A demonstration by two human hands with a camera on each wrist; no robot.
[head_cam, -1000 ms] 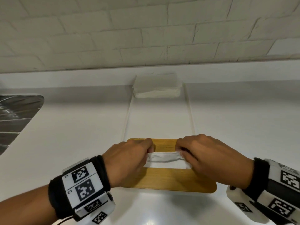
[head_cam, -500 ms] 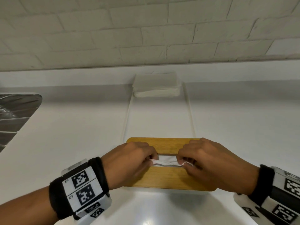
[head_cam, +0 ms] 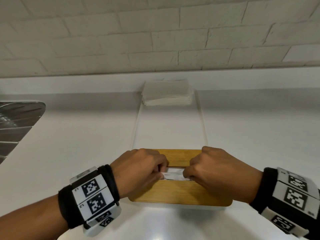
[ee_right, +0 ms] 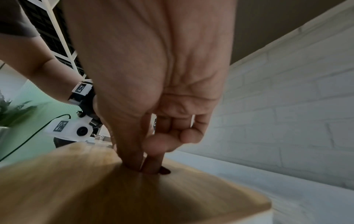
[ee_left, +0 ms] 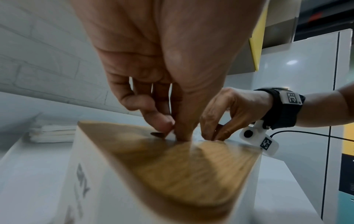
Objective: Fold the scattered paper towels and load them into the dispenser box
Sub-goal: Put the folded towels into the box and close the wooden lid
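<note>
A white dispenser box with a wooden lid [head_cam: 180, 193] stands on the counter in front of me. A white paper towel [head_cam: 174, 175] lies bunched in the lid's slot. My left hand [head_cam: 143, 172] pinches its left end at the slot, thumb and fingertips pressed down into the opening [ee_left: 182, 136]. My right hand [head_cam: 216, 172] pinches the right end, with thumb and forefinger [ee_right: 145, 165] pushed into the slot. A stack of folded paper towels [head_cam: 167, 93] rests at the back against the wall.
A white tray or mat [head_cam: 169, 132] runs from the box back to the stack. A metal draining surface [head_cam: 15, 125] lies at the left edge. A white brick wall [head_cam: 155, 35] closes the back. White counter [head_cam: 259, 135] spreads on both sides.
Both hands have moved closer together and lower, pressing the towel down. Less of the towel shows above the slot than a second ago.
</note>
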